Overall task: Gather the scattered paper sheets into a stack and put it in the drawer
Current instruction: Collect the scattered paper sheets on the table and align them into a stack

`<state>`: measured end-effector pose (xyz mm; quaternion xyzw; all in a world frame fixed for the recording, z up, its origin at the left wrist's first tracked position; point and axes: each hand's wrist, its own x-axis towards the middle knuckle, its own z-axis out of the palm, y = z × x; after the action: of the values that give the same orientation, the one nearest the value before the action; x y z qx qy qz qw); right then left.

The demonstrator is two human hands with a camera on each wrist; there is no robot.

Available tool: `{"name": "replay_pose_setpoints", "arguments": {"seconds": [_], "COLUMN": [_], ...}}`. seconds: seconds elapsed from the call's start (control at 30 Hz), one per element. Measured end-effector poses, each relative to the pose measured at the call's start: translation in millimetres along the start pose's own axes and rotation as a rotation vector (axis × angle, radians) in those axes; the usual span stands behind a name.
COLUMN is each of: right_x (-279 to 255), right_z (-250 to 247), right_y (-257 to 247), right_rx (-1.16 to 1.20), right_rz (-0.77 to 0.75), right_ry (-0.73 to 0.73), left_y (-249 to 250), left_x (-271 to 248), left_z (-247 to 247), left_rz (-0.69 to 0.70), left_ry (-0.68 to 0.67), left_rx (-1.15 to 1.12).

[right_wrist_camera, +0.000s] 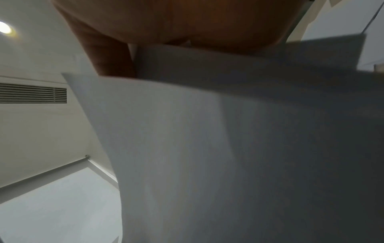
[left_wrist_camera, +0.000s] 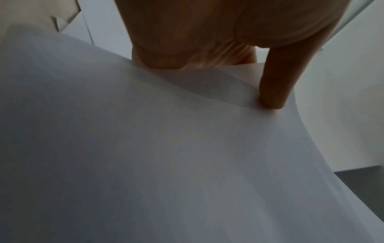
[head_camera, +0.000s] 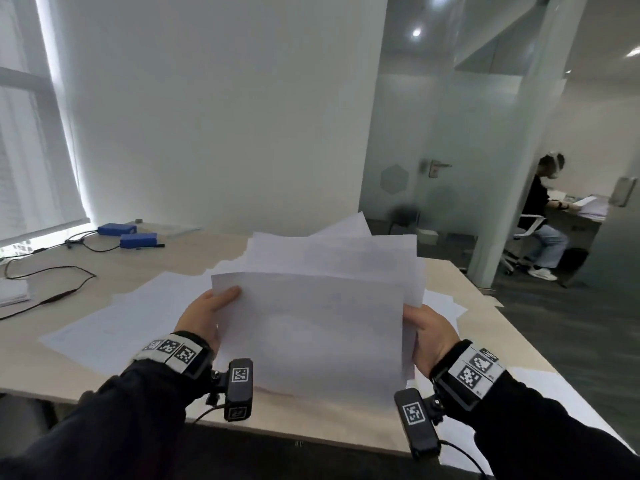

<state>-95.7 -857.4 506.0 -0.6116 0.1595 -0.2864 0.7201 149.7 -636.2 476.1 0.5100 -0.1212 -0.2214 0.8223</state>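
Observation:
An uneven bundle of white paper sheets [head_camera: 318,317] stands upright above the wooden desk [head_camera: 145,271], its upper edges fanned out. My left hand [head_camera: 207,313] grips the bundle's left edge, thumb on the front sheet. My right hand [head_camera: 429,334] grips the right edge. In the left wrist view the thumb [left_wrist_camera: 276,85] presses on the paper sheets [left_wrist_camera: 166,156]. The right wrist view shows the palm [right_wrist_camera: 176,21] against the paper sheets [right_wrist_camera: 207,148]. More loose sheets [head_camera: 117,317] lie flat on the desk to the left and right [head_camera: 446,303]. No drawer is in view.
Two blue boxes [head_camera: 128,235] with black cables [head_camera: 52,282] lie at the desk's far left. A white wall stands behind the desk. To the right, past a glass partition [head_camera: 433,188], a seated person [head_camera: 543,216] works at another desk.

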Motion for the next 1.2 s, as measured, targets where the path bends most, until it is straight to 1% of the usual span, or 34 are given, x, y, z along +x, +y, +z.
{"name": "replay_pose_setpoints", "arguments": {"seconds": [0.03,0.1,0.17,0.2,0.3,0.33,0.4,0.47,0.5,0.57,0.63,0.7,0.8,0.87,0.93,1.0,1.03,1.1,1.13,1.2], "right_x": [0,1,3,6,10,12,11,10,11,12,13,14,13,10,6,3,3,5,5,6], "right_z": [-3,-10,-15,-17,-25,-29,-29,-29,-31,-34,-36,-39,-49,-56,-60,-59,-58,-56,-55,-54], "right_y": [-3,-5,-7,-6,0,3,2,-2,-4,-8,-10,-6,8,20,28,28,25,16,12,9], "right_rx": [0.01,0.017,0.0,-0.008,0.022,-0.005,-0.139,-0.28,-0.315,-0.295,-0.252,-0.234,-0.22,-0.226,-0.232,-0.221,-0.213,-0.189,-0.171,-0.159], "right_rz": [-0.001,-0.007,-0.004,0.002,0.055,0.039,-0.063,-0.134,-0.158,-0.199,-0.203,-0.17,-0.108,-0.091,-0.06,-0.045,-0.052,-0.079,-0.099,-0.126], "right_ry": [-0.003,-0.002,0.019,0.043,0.099,0.099,0.092,0.141,0.171,0.195,0.197,0.159,0.106,0.109,0.145,0.185,0.201,0.222,0.225,0.215], "left_y": [-2,-4,-6,-7,-10,-11,-9,-3,1,11,19,20,7,-8,-20,-24,-23,-14,-10,-4], "left_x": [3,6,7,10,19,19,18,16,15,15,14,15,15,10,5,3,5,5,4,2], "left_z": [1,5,11,13,18,21,30,41,46,53,54,48,36,29,25,27,29,37,40,46], "left_rz": [-0.031,-0.072,-0.064,-0.043,0.063,0.097,0.161,0.235,0.279,0.348,0.375,0.348,0.2,0.123,0.087,0.097,0.126,0.201,0.23,0.246], "left_ry": [-0.023,-0.111,-0.149,-0.128,0.028,0.074,0.124,0.117,0.09,0.035,-0.007,-0.049,-0.111,-0.128,-0.158,-0.18,-0.168,-0.146,-0.157,-0.201], "left_rx": [-0.035,-0.042,0.009,0.045,0.208,0.269,0.327,0.336,0.34,0.31,0.23,0.153,0.093,0.133,0.228,0.321,0.346,0.328,0.3,0.252]}}
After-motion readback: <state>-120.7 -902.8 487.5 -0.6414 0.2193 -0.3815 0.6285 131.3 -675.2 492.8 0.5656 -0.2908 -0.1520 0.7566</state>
